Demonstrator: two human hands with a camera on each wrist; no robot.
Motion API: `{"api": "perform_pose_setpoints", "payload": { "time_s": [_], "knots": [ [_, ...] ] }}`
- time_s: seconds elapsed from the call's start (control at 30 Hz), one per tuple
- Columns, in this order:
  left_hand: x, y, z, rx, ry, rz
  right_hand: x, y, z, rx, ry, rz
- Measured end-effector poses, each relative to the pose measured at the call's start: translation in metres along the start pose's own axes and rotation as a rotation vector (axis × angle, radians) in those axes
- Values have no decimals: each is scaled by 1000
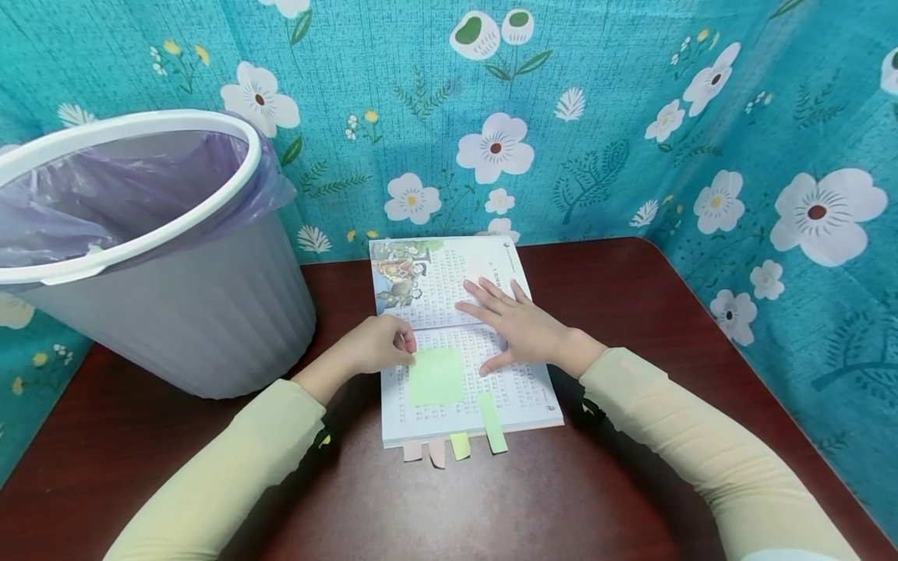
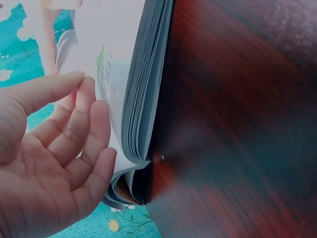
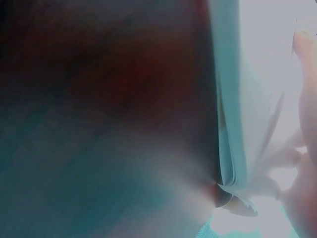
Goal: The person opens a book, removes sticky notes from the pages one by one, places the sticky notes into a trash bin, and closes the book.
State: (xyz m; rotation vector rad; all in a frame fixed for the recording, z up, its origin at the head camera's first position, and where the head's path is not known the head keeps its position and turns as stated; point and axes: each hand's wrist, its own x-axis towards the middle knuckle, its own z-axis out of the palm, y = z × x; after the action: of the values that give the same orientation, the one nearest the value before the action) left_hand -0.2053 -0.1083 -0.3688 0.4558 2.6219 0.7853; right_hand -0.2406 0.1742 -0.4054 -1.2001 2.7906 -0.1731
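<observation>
An open book (image 1: 435, 427) with printed text lies on the table, a coloured picture on its upper page. On the lower page is a square light-green sticky note (image 1: 436, 378). My left hand (image 1: 382, 343) pinches the note's upper left corner between thumb and index finger; in the left wrist view, the fingertips (image 2: 81, 79) meet beside the book's page edges. With fingers spread, my right hand (image 1: 526, 327) rests across the book's fold and both pages. The right wrist view is washed out, showing part of that hand beside the page edges.
A narrow green strip (image 1: 493, 425) lies over the book's lower edge. Pink and yellow tabs (image 1: 460, 446) stick out there too. A grey bin (image 1: 203, 312) with a purple liner stands at the left. Flowered teal cloth (image 1: 603, 93) hangs behind the dark table (image 1: 449, 514).
</observation>
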Motion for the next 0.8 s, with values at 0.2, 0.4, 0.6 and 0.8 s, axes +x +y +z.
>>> {"api": "perform_pose_setpoints", "payload": {
  "time_s": [0.2,0.4,0.6,0.8],
  "knots": [
    [-3,1,-2,-38,-8,27,-1,0,-1,21,-1,-2],
    [-6,-1,-2,-59,0,47,0,0,-2,24,7,-6],
    [-9,-2,-2,-85,5,56,0,-1,-2,23,-3,6],
    [-11,-4,-5,-93,9,54,-1,0,-2,30,17,-13]
  ]
}}
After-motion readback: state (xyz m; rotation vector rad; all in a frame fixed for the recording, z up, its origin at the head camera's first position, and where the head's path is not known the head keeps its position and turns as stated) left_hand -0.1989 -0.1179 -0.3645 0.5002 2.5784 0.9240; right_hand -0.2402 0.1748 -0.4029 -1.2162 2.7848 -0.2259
